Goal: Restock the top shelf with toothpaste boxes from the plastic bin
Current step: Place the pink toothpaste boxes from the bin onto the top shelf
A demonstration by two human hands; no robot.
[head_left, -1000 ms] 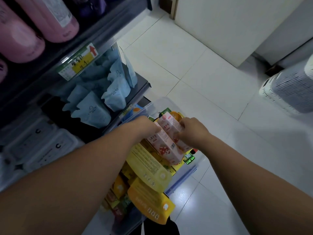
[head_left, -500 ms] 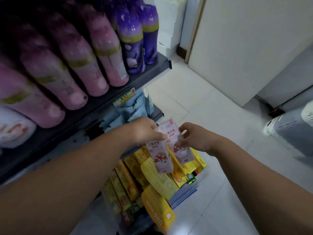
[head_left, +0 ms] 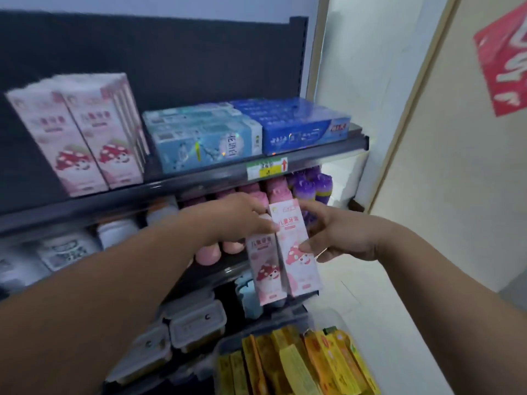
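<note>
Two pink toothpaste boxes with a mushroom picture hang upright side by side in front of the middle shelves. My left hand (head_left: pixel 236 216) grips the left box (head_left: pixel 263 269) at its top. My right hand (head_left: pixel 339 233) pinches the right box (head_left: pixel 299 252) from the side. On the top shelf (head_left: pixel 328 153) stand matching pink boxes (head_left: pixel 82 132) at the left, light blue boxes (head_left: pixel 202 138) in the middle and dark blue boxes (head_left: pixel 296 124) at the right. The plastic bin (head_left: pixel 288 363) below holds several yellow and orange boxes.
Pink and purple bottles (head_left: pixel 310 186) fill the second shelf behind my hands. Lower shelves carry white tubs (head_left: pixel 196 323) and blue pouches. A white tiled floor and a pale wall with a red poster (head_left: pixel 504 58) lie to the right.
Both hands have lifted the two pink boxes out of the bin up to middle-shelf height. The view has tilted up, so the top shelf now shows.
</note>
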